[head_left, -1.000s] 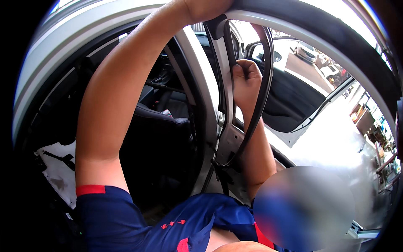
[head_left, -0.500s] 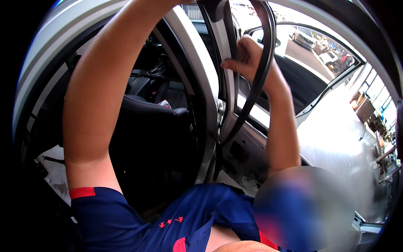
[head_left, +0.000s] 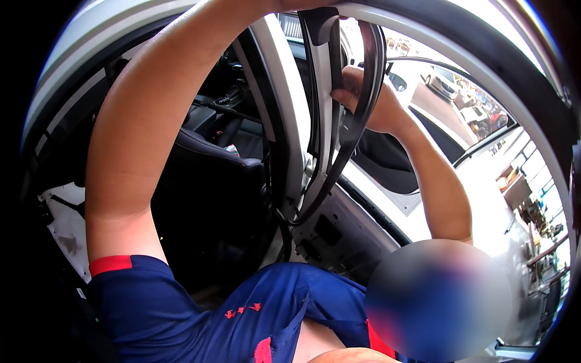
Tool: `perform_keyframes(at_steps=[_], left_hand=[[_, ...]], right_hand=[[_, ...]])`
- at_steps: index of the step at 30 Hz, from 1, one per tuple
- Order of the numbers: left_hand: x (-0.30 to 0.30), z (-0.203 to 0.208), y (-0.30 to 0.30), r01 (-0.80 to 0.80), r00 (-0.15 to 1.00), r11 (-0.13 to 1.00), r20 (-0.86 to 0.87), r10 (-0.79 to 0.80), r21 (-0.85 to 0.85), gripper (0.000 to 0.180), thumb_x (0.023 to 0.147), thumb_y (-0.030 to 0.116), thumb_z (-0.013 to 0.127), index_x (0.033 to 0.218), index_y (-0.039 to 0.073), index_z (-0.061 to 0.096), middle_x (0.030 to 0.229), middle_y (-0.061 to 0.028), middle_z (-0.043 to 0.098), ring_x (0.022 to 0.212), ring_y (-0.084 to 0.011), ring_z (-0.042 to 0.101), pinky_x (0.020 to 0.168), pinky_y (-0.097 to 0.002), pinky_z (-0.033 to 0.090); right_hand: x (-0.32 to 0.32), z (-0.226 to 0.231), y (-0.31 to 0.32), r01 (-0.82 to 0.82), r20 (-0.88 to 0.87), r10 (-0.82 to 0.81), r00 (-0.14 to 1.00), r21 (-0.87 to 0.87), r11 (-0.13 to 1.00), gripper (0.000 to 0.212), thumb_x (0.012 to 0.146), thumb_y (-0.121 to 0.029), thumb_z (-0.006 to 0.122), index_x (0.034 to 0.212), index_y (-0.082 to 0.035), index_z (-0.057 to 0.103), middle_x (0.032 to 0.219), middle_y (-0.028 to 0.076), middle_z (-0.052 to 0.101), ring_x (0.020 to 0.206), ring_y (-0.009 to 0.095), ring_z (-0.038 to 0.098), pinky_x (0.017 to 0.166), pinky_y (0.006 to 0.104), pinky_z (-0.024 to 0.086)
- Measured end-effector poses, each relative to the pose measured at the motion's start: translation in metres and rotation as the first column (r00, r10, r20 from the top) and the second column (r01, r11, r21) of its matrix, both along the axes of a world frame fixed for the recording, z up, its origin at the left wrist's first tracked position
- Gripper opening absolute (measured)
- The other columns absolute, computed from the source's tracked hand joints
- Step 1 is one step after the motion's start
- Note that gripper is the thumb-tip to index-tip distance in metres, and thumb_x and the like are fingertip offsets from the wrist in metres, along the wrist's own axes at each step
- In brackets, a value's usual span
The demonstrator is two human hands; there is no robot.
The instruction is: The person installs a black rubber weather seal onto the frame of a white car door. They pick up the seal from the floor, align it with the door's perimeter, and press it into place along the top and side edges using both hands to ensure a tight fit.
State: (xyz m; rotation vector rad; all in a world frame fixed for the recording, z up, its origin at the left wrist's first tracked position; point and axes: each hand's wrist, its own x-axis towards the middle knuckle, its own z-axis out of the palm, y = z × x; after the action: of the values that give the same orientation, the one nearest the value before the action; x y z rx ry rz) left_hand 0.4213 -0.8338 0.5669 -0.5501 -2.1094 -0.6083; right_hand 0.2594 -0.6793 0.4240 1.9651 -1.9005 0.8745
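Observation:
A black rubber seal strip (head_left: 362,115) hangs in a long loop from the top of an open car door's frame (head_left: 325,78). My right hand (head_left: 369,97) is raised behind the strip, beside the upright of the frame. Its thumb and fingers are curled together; the strip crosses in front of the palm, and what they grip is hidden. Reaching up past the black upper corner of the frame, my left hand (head_left: 302,4) shows only as a sliver at the top edge. Its fingers are hidden.
A dark car seat (head_left: 212,151) lies inside the doorway on the left. Beyond my right forearm stands another open door with a dark inner panel (head_left: 387,163). A white car (head_left: 442,83) is outside, and a cluttered shelf (head_left: 514,187) lines the right side.
My right forearm has swung outward to the right, and its fingers have curled in more. The strip's lower bend has shifted left and down. My left arm stays raised.

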Motion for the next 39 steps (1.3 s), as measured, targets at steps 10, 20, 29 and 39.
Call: perform_keyframes(at_steps=[10, 20, 29, 39], left_hand=[[-0.008, 0.003, -0.005, -0.01, 1.0, 1.0, -0.006, 0.01, 0.007, 0.058, 0.105, 0.04, 0.033, 0.107, -0.007, 0.067, 0.095, -0.0178, 0.069, 0.099, -0.0255, 0.062, 0.095, -0.0397, 0.046], [0.006, -0.002, -0.004, 0.013, 0.997, 0.988, -0.069, -0.024, -0.156, 0.062, 0.104, 0.038, 0.028, 0.102, -0.009, 0.067, 0.1, -0.0302, 0.07, 0.103, -0.0369, 0.066, 0.099, -0.0431, 0.046], [0.038, -0.001, 0.01, -0.033, 0.996, 0.998, 0.081, 0.037, -0.049, 0.067, 0.105, 0.04, 0.025, 0.103, -0.009, 0.069, 0.107, -0.0323, 0.07, 0.109, -0.0427, 0.067, 0.105, -0.0453, 0.046], [0.022, -0.022, -0.02, 0.021, 0.974, 0.976, -0.215, -0.069, -0.216, 0.07, 0.105, 0.044, 0.025, 0.104, -0.01, 0.069, 0.107, -0.0322, 0.071, 0.107, -0.0427, 0.068, 0.105, -0.0454, 0.047]], right_hand=[[-0.012, -0.003, 0.001, -0.059, 0.118, 0.049, 0.992, 0.086, 0.995, 0.027, 0.096, -0.008, 0.071, 0.121, 0.001, 0.064, 0.097, 0.006, 0.067, 0.091, 0.012, 0.064, 0.09, 0.0318, 0.052], [0.014, -0.01, 0.012, -0.002, 0.031, 0.003, 1.0, -0.025, 1.0, 0.012, 0.096, -0.006, 0.069, 0.097, 0.001, 0.059, 0.076, 0.002, 0.055, 0.073, 0.01, 0.053, 0.068, 0.0271, 0.043], [-0.003, -0.01, 0.018, -0.162, 0.392, 0.139, 0.91, 0.025, 0.987, 0.022, 0.095, -0.01, 0.076, 0.108, 0.003, 0.065, 0.091, 0.005, 0.066, 0.085, 0.013, 0.065, 0.081, 0.0304, 0.054], [0.0, 0.005, 0.007, -0.211, -0.023, 0.21, 0.977, -0.025, 0.977, 0.017, 0.088, -0.004, 0.075, 0.097, 0.002, 0.062, 0.097, 0.013, 0.063, 0.082, 0.026, 0.061, 0.073, 0.0388, 0.049]])
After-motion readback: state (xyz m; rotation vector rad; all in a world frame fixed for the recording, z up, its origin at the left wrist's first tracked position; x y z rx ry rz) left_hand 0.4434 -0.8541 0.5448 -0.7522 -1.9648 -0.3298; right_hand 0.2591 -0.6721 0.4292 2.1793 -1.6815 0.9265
